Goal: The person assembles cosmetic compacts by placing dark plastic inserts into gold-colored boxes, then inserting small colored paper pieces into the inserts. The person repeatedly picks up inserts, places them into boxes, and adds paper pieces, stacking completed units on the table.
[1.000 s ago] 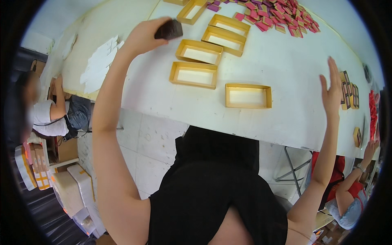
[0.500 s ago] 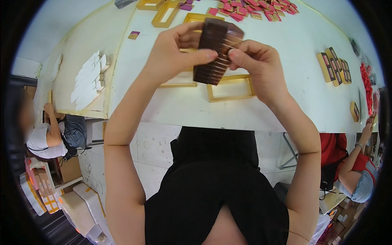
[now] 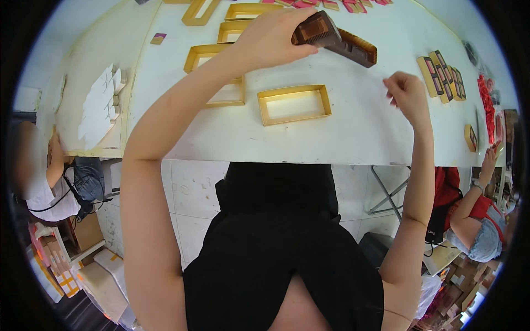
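Note:
Over the far middle of the table, my left hand [image 3: 276, 38] grips a stack of dark brown plastic insert trays [image 3: 317, 30] with ridged sides. Another brown insert tray [image 3: 356, 49] is tilted just to the right of that stack, its near end pointing right; whether it touches the table I cannot tell. My right hand [image 3: 408, 96] hovers over the right of the table with its fingers curled in and nothing visible in them. Between my forearms stands an open gold box frame [image 3: 294, 105] with a pale inside.
More gold box frames [image 3: 201, 55] stand left, partly under my left forearm. Pink-and-gold small boxes [image 3: 353, 5] lie at the far edge, filled boxes [image 3: 441, 77] at the right. White folded cartons [image 3: 102, 105] lie left. People sit at both sides, one with a hand [image 3: 490, 160] by the table.
My hands have parted: the left carries the tray stack away and right, the right has moved right, off the trays. One tray now shows separate from the stack. The view has shifted slightly.

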{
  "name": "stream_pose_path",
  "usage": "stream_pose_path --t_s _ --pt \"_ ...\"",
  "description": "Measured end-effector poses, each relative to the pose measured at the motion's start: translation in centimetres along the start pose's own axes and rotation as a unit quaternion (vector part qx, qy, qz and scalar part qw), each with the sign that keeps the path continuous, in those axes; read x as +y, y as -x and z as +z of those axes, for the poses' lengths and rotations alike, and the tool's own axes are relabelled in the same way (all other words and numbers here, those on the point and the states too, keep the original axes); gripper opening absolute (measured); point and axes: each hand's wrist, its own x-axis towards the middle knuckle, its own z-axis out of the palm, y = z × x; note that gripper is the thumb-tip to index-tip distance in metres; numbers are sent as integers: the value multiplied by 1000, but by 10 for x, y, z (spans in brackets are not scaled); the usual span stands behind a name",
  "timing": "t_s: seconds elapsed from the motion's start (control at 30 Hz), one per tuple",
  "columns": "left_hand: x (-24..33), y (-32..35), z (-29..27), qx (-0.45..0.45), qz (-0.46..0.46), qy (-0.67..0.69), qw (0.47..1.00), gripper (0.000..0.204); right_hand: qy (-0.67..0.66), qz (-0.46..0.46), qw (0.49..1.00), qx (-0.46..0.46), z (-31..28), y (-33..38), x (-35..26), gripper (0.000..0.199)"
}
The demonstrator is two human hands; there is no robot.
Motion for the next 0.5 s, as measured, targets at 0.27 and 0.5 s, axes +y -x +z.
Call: stream_pose_path --t_s 0.27,0.5 --pt "11 18 10 64 110 -134 983 58 225 -365 893 140 40 -68 7 24" --pt "29 107 10 -105 -6 -52 993 67 -102 -97 988 70 6 -53 23 18"
